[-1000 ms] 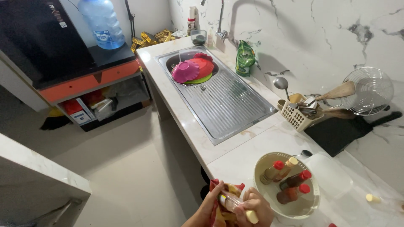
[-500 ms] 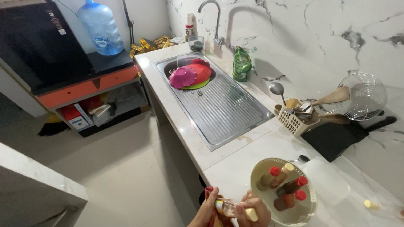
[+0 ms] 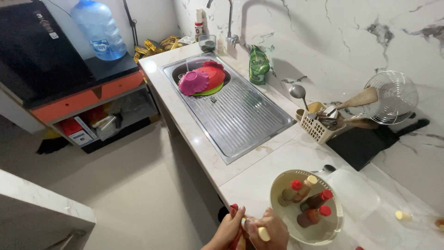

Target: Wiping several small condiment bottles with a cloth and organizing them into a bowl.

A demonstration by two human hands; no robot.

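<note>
Both sets of fingers curled tight on a small bottle with yellow cap, my left hand and right hand at table edge. Round bowl of sauce bottles just beside.

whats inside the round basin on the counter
Four sauce bottles lie in the basin: three with red caps and one with a yellow cap. Anything beneath the bottles is hidden.

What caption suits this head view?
Both hands hold a small bottle beside a bowl of sauce bottles.
</note>
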